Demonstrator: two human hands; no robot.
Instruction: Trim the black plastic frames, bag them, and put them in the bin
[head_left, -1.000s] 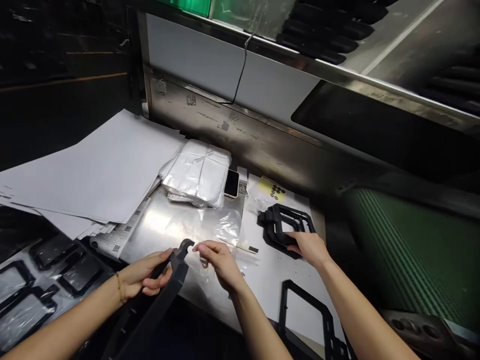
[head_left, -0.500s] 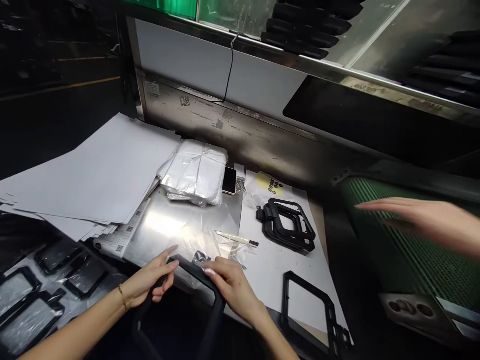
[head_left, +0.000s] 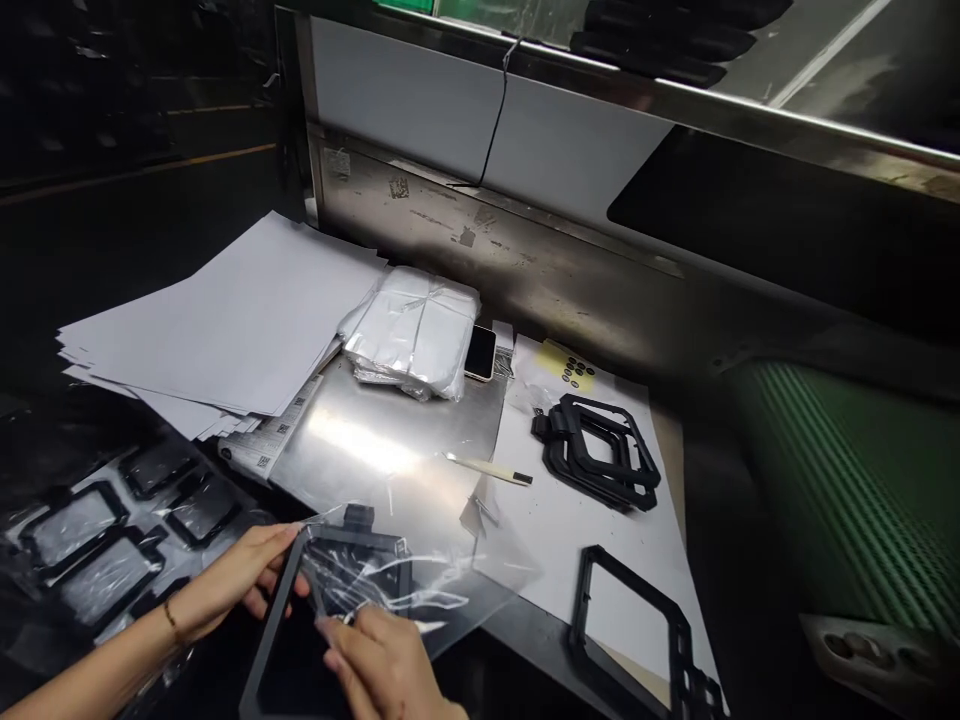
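My left hand (head_left: 232, 582) is closed on the left side of a black plastic frame (head_left: 271, 632), tilted at the table's front edge. A tab stands up from the frame's far side. My right hand (head_left: 390, 665) pinches a clear plastic bag (head_left: 450, 575), which lies crumpled across the frame's upper part. Whether the frame is inside the bag I cannot tell. Right of my hands, another black frame (head_left: 628, 580) lies at the table edge. Several more black frames (head_left: 600, 465) are piled behind it on a white sheet (head_left: 517, 530).
White paper sheets (head_left: 225, 310) and a stack of clear bags (head_left: 416, 335) stand at the back left, beside a phone (head_left: 481, 353). A cream-coloured cutter (head_left: 491, 470) lies mid-table. Bagged frames (head_left: 97, 560) are at lower left, a green conveyor belt (head_left: 847, 480) at right.
My right hand has left the frame's far edge and moved down and left, pulling the clear bag over the frame. Another person's hand at the right has gone from view.
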